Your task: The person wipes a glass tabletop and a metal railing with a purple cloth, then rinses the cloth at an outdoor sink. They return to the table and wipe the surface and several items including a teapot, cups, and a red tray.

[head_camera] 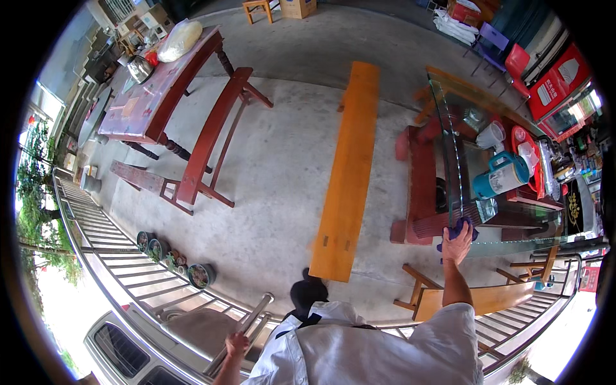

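Note:
My right hand [457,246] presses a purple cloth [463,228] against the near corner of a glass tabletop [510,248]. The cloth is bunched under my fingers and partly hidden by them. Under the glass stands a dark red wooden table base [422,192]. A teal jug with a handle [500,175] rests on the table, beside a clear plastic cup [491,134] and a red tray [535,185]. My left hand [237,344] hangs low at my side with curled fingers, next to a metal railing post [260,308]; whether it touches the metal cannot be told.
A long orange wooden bench [349,178] crosses the concrete floor before me. Another wooden bench [474,301] stands at right. To the left are a red bench [216,134] and a covered table [139,110] with a kettle [139,70]. Potted plants [201,275] line the railing.

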{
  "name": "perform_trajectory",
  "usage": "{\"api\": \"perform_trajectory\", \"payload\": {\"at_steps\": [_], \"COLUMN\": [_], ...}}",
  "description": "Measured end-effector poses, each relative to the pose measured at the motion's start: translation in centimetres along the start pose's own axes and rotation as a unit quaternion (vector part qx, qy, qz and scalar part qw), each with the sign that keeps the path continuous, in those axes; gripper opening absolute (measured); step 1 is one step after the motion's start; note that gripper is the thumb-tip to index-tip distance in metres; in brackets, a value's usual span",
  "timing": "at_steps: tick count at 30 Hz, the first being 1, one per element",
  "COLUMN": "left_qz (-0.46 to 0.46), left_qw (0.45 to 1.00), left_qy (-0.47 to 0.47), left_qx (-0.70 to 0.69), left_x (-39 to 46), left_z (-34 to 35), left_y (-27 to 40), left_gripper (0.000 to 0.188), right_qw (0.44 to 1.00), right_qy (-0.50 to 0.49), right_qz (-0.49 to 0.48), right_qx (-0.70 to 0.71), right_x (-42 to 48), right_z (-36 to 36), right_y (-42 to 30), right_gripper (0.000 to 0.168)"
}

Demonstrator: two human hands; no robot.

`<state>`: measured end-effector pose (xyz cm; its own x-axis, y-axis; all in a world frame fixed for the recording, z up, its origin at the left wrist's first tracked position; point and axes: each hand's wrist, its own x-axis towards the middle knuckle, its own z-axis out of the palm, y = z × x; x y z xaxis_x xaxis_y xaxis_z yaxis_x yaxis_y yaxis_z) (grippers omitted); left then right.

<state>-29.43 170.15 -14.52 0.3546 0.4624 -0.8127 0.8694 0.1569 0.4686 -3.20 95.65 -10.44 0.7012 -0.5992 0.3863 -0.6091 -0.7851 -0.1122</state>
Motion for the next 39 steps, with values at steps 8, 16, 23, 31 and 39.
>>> {"api": "perform_trajectory", "payload": {"at_steps": [8, 16, 23, 31, 39], "left_qz": [0.222, 0.399, 0.325, 0.324, 0.477], "left_qw": [0.867, 0.745, 0.800, 0.604, 0.395], "left_qy": [-0.158, -0.293, -0.152, -0.155, -0.215], "left_qx": [0.417, 0.447, 0.481, 0.712, 0.755], "left_x": [5.7, 17.1, 18.0, 21.5, 27.4], "left_z": [1.9, 9.6, 15.4, 16.4, 21.7], "left_y": [6.2, 25.2, 41.0, 47.1, 57.9], "left_gripper": [0.025, 0.006, 0.043, 0.071, 0.069], "right_qw": [0.998, 0.994, 0.946, 0.783, 0.833], "right_qy": [0.025, 0.014, -0.068, -0.112, -0.046], "right_qz": [-0.034, 0.108, 0.208, 0.588, 0.549], "right_qx": [-0.036, 0.000, 0.238, 0.169, 0.050], "right_x": [-0.2, 0.6, -13.6, -28.5, -19.0], "right_z": [0.5, 0.5, 6.5, 11.2, 20.8], "right_y": [-0.8, -5.2, -16.2, -28.3, -39.5], "right_gripper": [0.075, 0.065, 0.052, 0.059, 0.064]}}
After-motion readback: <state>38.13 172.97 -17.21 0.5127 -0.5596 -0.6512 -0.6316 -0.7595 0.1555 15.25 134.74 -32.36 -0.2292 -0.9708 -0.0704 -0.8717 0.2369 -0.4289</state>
